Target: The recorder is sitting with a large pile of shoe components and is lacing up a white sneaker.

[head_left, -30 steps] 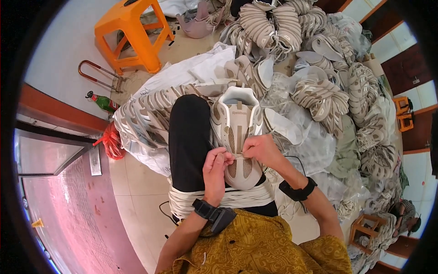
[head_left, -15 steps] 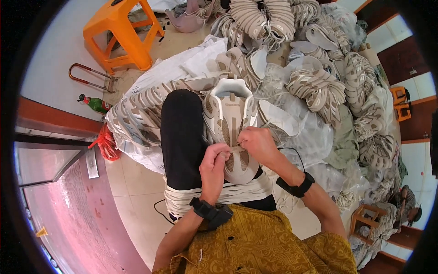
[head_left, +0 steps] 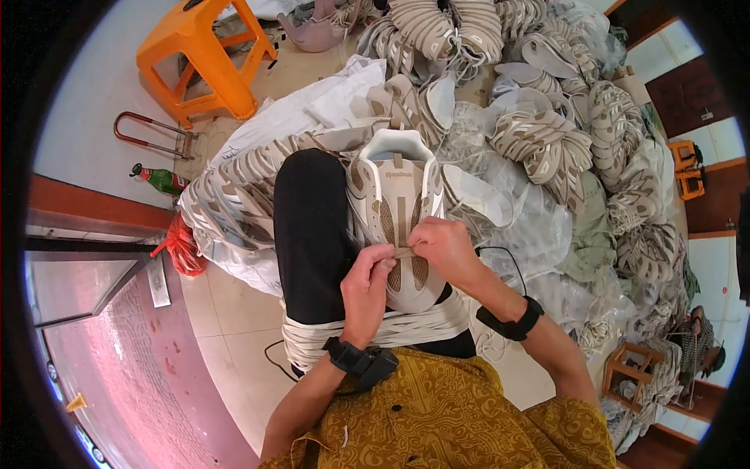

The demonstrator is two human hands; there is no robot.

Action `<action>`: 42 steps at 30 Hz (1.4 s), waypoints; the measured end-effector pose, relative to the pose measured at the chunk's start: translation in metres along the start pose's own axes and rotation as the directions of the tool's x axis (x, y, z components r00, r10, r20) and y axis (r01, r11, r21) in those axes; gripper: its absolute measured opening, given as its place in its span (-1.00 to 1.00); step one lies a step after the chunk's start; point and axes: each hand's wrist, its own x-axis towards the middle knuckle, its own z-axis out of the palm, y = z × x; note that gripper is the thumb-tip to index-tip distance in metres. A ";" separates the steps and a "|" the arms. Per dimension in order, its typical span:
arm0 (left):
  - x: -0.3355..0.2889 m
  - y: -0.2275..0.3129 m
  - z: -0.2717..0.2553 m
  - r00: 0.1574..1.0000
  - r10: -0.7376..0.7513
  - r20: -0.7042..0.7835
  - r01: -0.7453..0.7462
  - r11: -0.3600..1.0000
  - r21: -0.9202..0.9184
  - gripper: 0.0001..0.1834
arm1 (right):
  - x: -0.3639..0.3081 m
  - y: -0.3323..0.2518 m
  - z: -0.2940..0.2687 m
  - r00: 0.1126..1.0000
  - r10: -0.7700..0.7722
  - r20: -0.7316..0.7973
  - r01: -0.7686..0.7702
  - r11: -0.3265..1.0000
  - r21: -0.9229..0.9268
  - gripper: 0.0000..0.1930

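A beige and white sneaker upper [head_left: 402, 187] rests on my right thigh, its heel opening facing away and its toe toward me. My left hand [head_left: 364, 288] and my right hand [head_left: 445, 248] meet low on its lacing area. Between their pinched fingertips a short pale shoelace [head_left: 403, 252] runs across the upper. Fingers cover both ends of this lace and some of the eyelets. A thick bunch of off-white laces [head_left: 312, 336] lies across my lap, just below the toe.
Stacked shoe uppers [head_left: 234, 191] lie left of my black-clad leg [head_left: 311, 227]. More bundled uppers [head_left: 543, 152] and clear plastic bags [head_left: 535, 242] pile up at right. An orange stool [head_left: 199, 59], a green bottle [head_left: 162, 179] and a red bag [head_left: 185, 248] stand left. Another person [head_left: 695, 344] sits far right.
Both hands keep their pinch at the same spot on the upper, with only slight finger movement. The whole view has shifted a little.
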 end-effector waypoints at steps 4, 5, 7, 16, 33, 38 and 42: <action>0.002 0.002 0.003 1.000 0.010 0.010 -0.009 1.000 -0.005 -0.83 | 0.004 0.005 0.003 1.000 0.016 0.005 -0.017 0.997 0.076 -0.91; 0.002 0.002 0.001 1.000 -0.010 0.013 0.010 0.999 -0.032 -0.83 | 0.005 0.003 0.006 0.997 -0.076 -0.020 0.076 0.997 -0.026 -0.91; 0.003 0.005 -0.003 0.999 -0.031 0.013 0.032 0.998 -0.059 -0.83 | 0.005 0.001 0.006 0.985 -0.171 -0.032 0.165 0.978 -0.127 -0.90; 0.022 0.015 -0.006 0.856 0.373 0.357 -0.496 0.403 0.769 -0.93 | 0.004 -0.005 0.004 0.988 0.150 0.048 -0.156 0.969 0.189 -0.86; 0.048 0.034 -0.005 0.867 0.071 0.493 -0.472 0.433 0.768 -0.87 | -0.003 0.003 0.004 0.972 0.235 0.013 -0.222 0.894 0.388 -0.85; 0.045 0.029 -0.009 0.893 0.099 0.439 -0.397 0.633 0.665 -0.84 | -0.002 0.003 0.005 0.956 0.282 0.082 -0.286 0.833 0.474 -0.84; 0.046 0.033 -0.007 0.895 0.167 0.414 -0.417 0.642 0.643 -0.84 | -0.001 0.009 0.006 0.934 0.335 0.125 -0.330 0.671 0.664 -0.85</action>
